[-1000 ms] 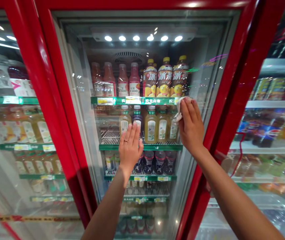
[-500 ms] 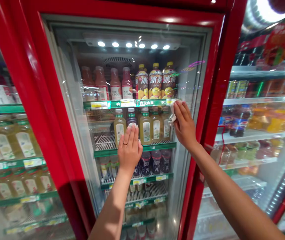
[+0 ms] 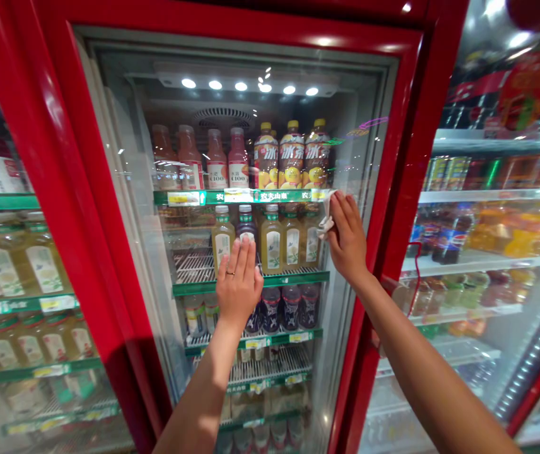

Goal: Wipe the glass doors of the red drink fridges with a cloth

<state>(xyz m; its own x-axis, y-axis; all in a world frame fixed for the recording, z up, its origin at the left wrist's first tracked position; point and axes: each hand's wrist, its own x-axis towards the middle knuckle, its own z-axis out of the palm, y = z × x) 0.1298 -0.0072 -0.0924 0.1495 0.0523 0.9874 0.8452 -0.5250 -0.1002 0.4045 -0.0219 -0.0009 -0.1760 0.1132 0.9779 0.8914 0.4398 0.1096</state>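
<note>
A glass door (image 3: 123, 157) in a red frame fills the middle of the view, with shelves of bottled drinks behind it. My left hand (image 3: 238, 287), a ring on one finger, lies flat against the glass with its fingers stretched out and nothing in it. It covers part of a dark bottle (image 3: 245, 221) on the second shelf. Near the right side of the glass, my right hand (image 3: 348, 238) presses a crumpled white cloth (image 3: 327, 224) to the pane. Part of the cloth is hidden under the fingers.
The red door frame (image 3: 393, 208) runs close along the right of my right hand. Other coolers with drinks stand on both sides: green-edged shelves (image 3: 19, 306) at the left, white shelves (image 3: 478, 258) at the right. Several lamps (image 3: 240, 86) shine inside the top.
My left hand has shifted slightly left and down on the glass. The right hand with the cloth stays at nearly the same spot. The view has tilted a little.
</note>
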